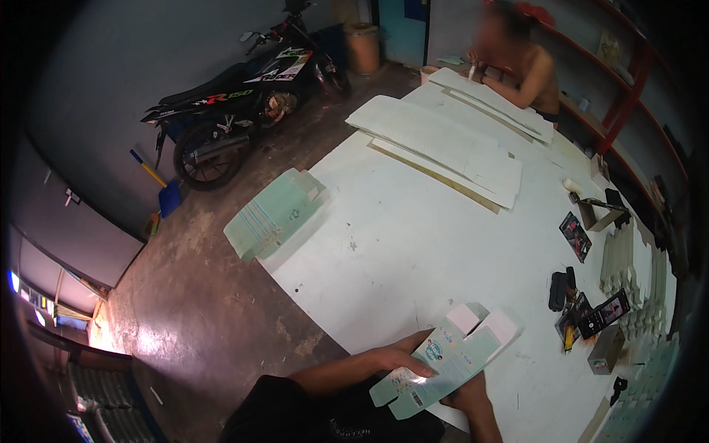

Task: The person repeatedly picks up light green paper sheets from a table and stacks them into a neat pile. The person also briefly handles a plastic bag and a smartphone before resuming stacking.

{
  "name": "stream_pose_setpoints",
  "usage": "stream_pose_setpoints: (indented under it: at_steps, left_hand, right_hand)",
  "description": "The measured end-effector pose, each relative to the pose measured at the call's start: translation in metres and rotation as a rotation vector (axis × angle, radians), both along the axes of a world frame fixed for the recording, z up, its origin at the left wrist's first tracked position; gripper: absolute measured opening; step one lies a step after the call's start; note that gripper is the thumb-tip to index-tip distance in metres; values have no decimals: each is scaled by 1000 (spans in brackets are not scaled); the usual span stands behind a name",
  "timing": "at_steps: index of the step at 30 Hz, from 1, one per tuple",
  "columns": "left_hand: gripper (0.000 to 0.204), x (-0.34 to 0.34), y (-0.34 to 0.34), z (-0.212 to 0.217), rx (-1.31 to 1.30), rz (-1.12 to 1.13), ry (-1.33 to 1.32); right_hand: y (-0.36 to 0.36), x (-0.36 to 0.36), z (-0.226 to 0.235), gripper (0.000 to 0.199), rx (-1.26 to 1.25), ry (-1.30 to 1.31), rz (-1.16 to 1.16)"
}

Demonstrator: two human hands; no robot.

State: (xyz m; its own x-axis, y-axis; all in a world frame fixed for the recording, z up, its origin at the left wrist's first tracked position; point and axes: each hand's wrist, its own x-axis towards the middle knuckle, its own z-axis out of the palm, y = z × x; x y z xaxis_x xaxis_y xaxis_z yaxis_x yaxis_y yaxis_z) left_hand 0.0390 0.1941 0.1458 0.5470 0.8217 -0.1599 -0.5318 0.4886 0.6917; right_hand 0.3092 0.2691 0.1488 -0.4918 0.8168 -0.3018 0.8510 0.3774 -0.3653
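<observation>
A pale green printed carton (441,359) is tilted in front of my body at the near edge of the table, with white-lined end flaps standing open at its far end. My left hand (405,359) grips it from the left, the thumb lying across the printed face and the other fingers hidden behind. From the lower right, my right hand (470,399) reaches under the carton and is closed at its edge; most of its fingertips are hidden. More flaps stick out at the carton's near end.
Flat green cartons (275,213) lie stacked over the white table's (354,266) left edge. Stacks of white sheets (436,144) lie farther off. At right are a lit phone (604,314), a black pouch (558,291) and folded cartons (642,369). Another person (528,66) sits opposite; a motorcycle (244,96) stands left.
</observation>
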Motion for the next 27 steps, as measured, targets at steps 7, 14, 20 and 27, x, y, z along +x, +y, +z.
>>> stream_pose_setpoints:
  at_steps: [7,14,20,27]
  left_hand:
    - [123,5,3,15,-29,-57,10]
    - [120,2,4,26,2,-101,-48]
    - [120,3,3,17,30,-83,-30]
    - [121,9,4,39,40,-58,43]
  right_hand:
    - [4,46,-46,62,197,111,-121]
    - [43,83,4,51,50,316,-175]
    - [43,64,18,60,-397,1060,77]
    - [39,80,-27,48,-260,781,-489]
